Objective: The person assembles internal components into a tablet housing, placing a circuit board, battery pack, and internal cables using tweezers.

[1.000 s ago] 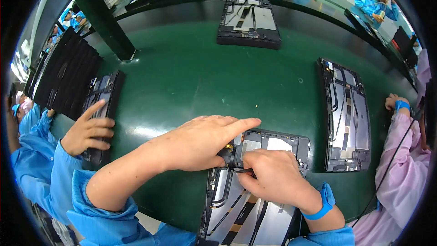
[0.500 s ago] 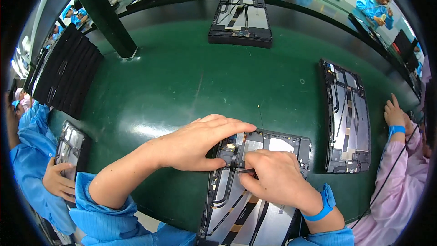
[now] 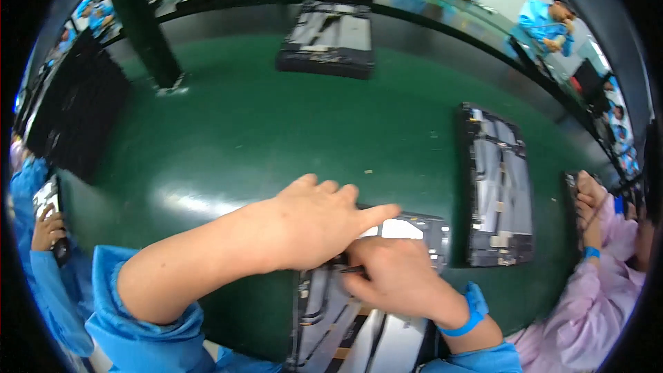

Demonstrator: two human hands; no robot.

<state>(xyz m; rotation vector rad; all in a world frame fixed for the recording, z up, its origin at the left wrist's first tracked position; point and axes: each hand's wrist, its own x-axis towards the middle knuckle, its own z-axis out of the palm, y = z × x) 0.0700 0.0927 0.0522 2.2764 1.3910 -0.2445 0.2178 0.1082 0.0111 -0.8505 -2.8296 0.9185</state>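
Note:
An opened tablet (image 3: 396,331) lies below my hands at the lower middle, its silver batteries, black cables and dark frame showing. My left hand (image 3: 314,224) is over its upper left corner with fingers stretched and spread; whether it touches the frame, I cannot tell. Pinched in my right hand (image 3: 394,273) is a thin black pointed tool (image 3: 353,270), its tip pointing left over the upper part of the tablet. My hands hide much of that upper part, and the picture is blurred.
Another opened tablet (image 3: 498,186) lies to the right, and a stack of opened tablets (image 3: 326,41) at the back. A dark stack (image 3: 76,107) leans at left beside a green post (image 3: 141,24). Co-workers' hands (image 3: 590,197) (image 3: 48,231) are at both sides.
The whole view has shifted. My left hand has changed pose, its fingers now more spread apart. My right hand keeps the black tool. The right-hand co-worker's hand has closed from a pointing pose.

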